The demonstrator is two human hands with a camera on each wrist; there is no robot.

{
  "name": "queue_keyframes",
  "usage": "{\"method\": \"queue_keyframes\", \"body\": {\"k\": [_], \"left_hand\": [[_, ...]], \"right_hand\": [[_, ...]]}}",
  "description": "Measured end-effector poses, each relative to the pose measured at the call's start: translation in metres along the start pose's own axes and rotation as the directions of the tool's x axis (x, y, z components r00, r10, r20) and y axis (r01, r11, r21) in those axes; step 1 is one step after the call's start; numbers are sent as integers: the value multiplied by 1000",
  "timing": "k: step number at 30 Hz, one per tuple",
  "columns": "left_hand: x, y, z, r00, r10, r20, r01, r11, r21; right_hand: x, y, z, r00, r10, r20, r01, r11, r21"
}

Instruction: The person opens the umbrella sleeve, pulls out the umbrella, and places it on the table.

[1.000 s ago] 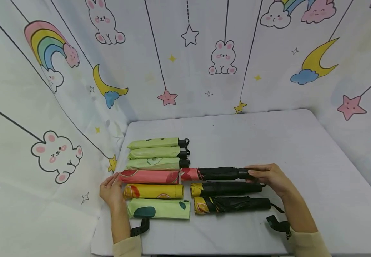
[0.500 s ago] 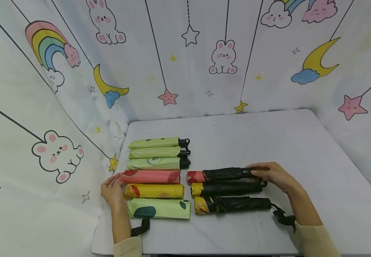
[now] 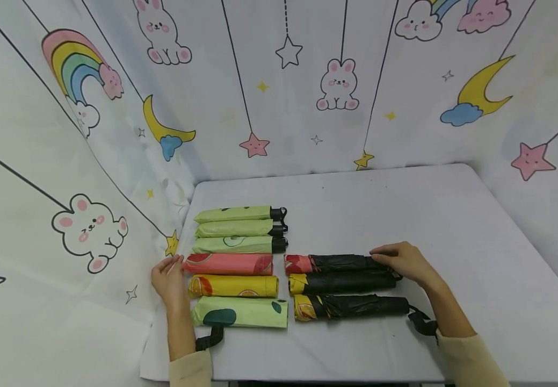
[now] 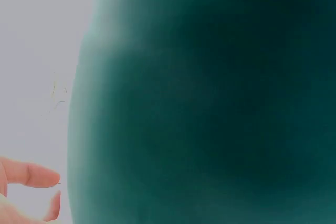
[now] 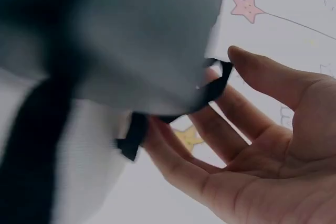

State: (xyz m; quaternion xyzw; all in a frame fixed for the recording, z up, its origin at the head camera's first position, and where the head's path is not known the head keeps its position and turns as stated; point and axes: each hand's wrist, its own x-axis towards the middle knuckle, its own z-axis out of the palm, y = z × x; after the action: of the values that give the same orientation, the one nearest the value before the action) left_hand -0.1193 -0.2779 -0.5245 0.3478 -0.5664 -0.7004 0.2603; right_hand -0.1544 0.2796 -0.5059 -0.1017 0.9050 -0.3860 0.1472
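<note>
Red-tipped umbrella [image 3: 334, 263] | right hand [image 3: 406, 260] spread at end | left hand [image 3: 168, 278] spread beside red sleeve [image 3: 232, 264]

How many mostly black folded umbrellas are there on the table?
3, in one column: the red-tipped umbrella by the right hand, the plain yellow-tipped umbrella in the middle, and the orange-slice-patterned umbrella lowest in the head view.

There are three green umbrellas [image 3: 232, 228], three black umbrellas [image 3: 351, 282] and three covers [image 3: 230, 286]: one red, one yellow, one green. There is one left hand [image 3: 168, 277], one right hand [image 3: 408, 262] and one table [image 3: 433, 215].
</note>
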Motion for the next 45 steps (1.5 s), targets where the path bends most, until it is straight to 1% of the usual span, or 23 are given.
{"method": "queue_keyframes", "body": {"k": [4,8,13,16,20,23,27,32,35,39,42,45], "left_hand": [[3,7,3,999,33,15,-34,997,63],[5,14,6,998,63,31,-65,994,89],[9,18,11,995,74,60,-79,993,90],[10,23,14,993,86,82,-93,992,85],[10,28,17,990,107,88,-112,992,63],[11,32,20,991,98,92,-104,993,63],[14,35,25,991,60,121,-75,990,121],[19,32,27,993,35,112,-60,972,227],[23,27,29,994,42,102,-68,962,266],[25,22,33,993,58,99,-85,953,291],[27,18,35,993,67,97,-93,949,302],[31,14,35,993,51,106,-81,949,306]], "right_hand": [[5,-9,-3,1000,-10,-10,9,999,-38],[13,-21,-2,999,-27,-19,26,999,-39],[28,-43,5,997,-66,-26,65,997,-29],[39,-58,10,996,-89,-14,88,996,-23],[55,-76,19,994,-113,9,114,993,-23],[66,-89,26,992,-122,22,123,992,-26],[79,-109,35,990,-140,31,142,989,-38],[96,-130,50,982,-180,60,183,982,-55],[105,-138,60,980,-182,86,186,982,-41],[115,-144,72,978,-176,112,181,983,-33],[121,-147,83,977,-175,122,183,982,-53],[126,-151,92,974,-183,131,195,977,-85]]}}
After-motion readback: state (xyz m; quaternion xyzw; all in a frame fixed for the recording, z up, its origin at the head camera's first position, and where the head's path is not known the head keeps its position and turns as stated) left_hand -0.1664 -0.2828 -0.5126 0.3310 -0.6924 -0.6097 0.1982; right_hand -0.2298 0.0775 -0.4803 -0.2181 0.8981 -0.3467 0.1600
